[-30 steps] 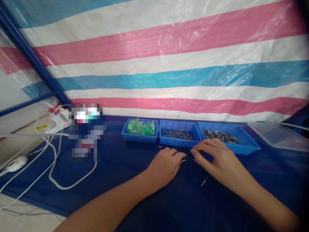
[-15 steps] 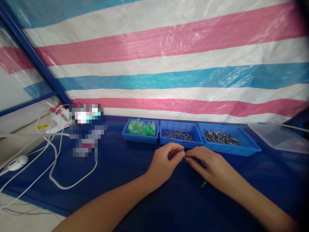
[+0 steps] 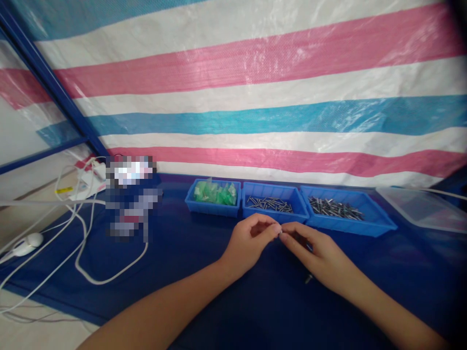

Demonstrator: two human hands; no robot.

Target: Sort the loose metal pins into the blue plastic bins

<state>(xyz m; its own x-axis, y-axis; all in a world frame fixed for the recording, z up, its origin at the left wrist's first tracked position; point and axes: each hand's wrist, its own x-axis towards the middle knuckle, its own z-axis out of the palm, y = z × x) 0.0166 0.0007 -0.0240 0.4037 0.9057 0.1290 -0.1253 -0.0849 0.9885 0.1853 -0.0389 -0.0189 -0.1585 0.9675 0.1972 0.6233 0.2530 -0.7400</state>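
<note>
My left hand [image 3: 251, 240] and my right hand [image 3: 314, 248] meet fingertip to fingertip above the blue table, in front of the bins. Both are closed in a pinch around something tiny at their tips, too small to name. Under my right palm a dark piece [image 3: 309, 247] shows in part; its kind is hidden by the fingers. Just below that hand a small screw-like metal piece [image 3: 309, 278] is visible. Beyond the hands stand a blue bin of screws [image 3: 251, 212] and a larger blue bin of darker metal pieces [image 3: 379, 227].
A third blue bin [image 3: 211, 210] holds green plastic packets. At the right lies a clear plastic lid or tray [image 3: 419, 209]. White cables [image 3: 85, 233] and a white plug-like device [image 3: 29, 244] occupy the left side. A striped sheet [image 3: 255, 116] hangs behind the table.
My fingertips have drawn closer together and now touch. The right fingers have shifted slightly, so less of the dark piece under them shows.
</note>
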